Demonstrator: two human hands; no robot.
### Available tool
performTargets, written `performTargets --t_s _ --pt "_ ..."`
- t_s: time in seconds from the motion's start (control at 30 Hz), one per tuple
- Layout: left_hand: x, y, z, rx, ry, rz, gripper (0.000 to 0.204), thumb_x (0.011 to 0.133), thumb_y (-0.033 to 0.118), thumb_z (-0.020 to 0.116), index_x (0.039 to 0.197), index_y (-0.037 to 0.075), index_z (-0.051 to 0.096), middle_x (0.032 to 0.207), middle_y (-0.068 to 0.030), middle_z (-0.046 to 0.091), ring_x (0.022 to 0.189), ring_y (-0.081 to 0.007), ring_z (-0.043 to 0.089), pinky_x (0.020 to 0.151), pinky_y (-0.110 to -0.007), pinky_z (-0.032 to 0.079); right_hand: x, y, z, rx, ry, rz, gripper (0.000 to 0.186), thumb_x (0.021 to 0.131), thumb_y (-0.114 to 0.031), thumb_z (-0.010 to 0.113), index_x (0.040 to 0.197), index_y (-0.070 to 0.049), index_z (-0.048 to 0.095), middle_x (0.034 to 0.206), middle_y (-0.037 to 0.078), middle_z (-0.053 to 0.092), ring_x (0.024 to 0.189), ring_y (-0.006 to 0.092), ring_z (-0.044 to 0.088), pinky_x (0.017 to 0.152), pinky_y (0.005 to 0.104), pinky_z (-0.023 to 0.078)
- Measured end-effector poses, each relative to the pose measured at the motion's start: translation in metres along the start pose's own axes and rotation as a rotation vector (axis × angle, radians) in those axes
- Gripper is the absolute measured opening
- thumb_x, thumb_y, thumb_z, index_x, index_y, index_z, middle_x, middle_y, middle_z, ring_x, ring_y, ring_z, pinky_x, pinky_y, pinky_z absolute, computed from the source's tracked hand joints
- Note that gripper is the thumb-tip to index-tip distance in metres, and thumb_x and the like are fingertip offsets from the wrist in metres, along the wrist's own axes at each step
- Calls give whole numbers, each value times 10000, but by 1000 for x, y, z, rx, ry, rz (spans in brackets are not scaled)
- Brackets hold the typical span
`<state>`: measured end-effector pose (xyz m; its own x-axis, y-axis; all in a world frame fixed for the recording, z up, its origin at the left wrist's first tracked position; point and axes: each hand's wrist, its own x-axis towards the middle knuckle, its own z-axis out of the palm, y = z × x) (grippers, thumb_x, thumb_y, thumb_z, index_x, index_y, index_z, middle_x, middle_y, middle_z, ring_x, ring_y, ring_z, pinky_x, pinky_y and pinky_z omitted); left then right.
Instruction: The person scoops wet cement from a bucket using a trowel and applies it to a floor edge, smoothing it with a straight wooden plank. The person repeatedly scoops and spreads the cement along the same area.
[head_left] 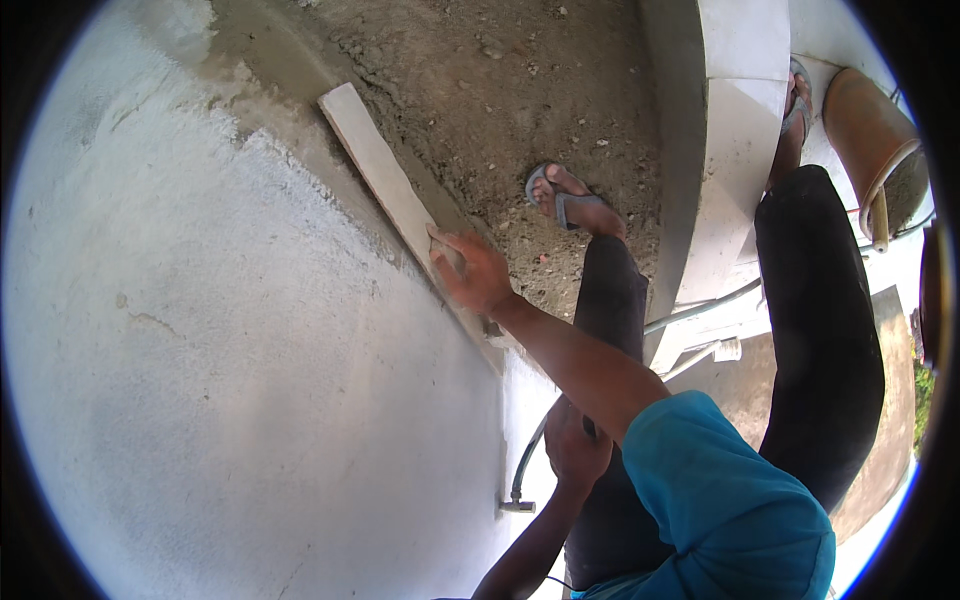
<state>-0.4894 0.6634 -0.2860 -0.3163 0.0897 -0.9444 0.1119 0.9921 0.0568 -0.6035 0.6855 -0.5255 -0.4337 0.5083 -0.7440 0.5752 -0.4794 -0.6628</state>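
Your right hand (478, 277) grips a long, pale board (384, 178), which lies diagonally along the lower edge of a rough white wall (250, 400), while your left hand (577, 450) is curled near a dark hose (526, 456), its hold partly hidden. Beyond the board, your sandalled left foot (574, 207) rests on loose brown soil (480, 110); at the far right, a brown cylindrical container (868, 118) lies tilted beside your right leg (820, 330).

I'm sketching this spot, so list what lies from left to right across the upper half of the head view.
White wall, pale long board, sandaled left foot, pale ledge, sandaled right foot, brown container.
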Motion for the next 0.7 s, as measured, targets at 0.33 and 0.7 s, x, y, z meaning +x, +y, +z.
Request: performTargets --t_s 0.33,0.7 --pt "2 6 -1 -56 94 25 318 883 206 685 1187 115 658 1254 -95 634 1170 -310 585 982 -449 447 12 27 -18 189 -96 44 338 977 -210 592 1299 -122 652 1249 148 671 1180 272 639 1021 378 474" --pt "-3 6 4 -77 91 -16 283 905 270 656 1158 145 679 1261 -70 625 1173 -291 577 972 -448 442 23 28 -21 265 -180 75 388 1008 -263 543 1288 -9 628 1093 83 682 981 137 603 910 306 468"
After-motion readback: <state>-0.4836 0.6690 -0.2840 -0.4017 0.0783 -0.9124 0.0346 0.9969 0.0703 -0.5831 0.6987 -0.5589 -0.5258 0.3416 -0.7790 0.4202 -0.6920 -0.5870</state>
